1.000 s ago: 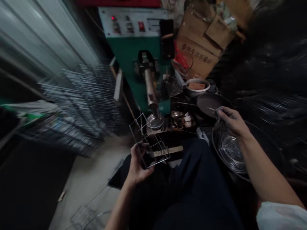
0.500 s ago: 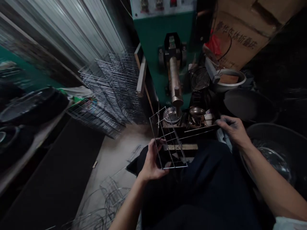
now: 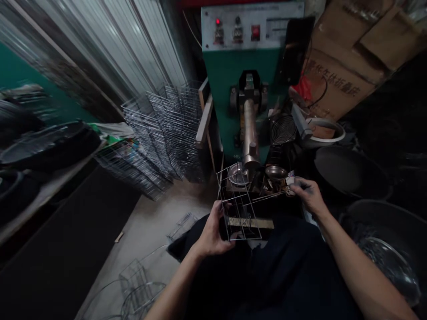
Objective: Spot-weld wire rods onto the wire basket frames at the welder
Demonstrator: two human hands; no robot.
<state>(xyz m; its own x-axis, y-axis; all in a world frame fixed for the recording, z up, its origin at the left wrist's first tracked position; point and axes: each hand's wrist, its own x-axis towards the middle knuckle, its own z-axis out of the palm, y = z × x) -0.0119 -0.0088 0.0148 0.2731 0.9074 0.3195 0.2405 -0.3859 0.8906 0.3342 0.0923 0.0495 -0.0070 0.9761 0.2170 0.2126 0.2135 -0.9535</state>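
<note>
Fingers of the left hand grip a small wire frame above the person's lap, and fingers of the right hand pinch a thin metal rod whose end reaches into the frame. Compared with the earlier view, the right hand sits closer to the frame, and the rod lies lower.

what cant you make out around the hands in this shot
Head view:
right hand: its fingers hide whether they grip the end of the thin steel-wire rack
left hand: its fingers cover part of the rack's side
small metal parts behind the rack: too dim to identify
green machine's control panel: labels too small to read
curved wire baskets on the floor: cut off by the bottom edge
</note>
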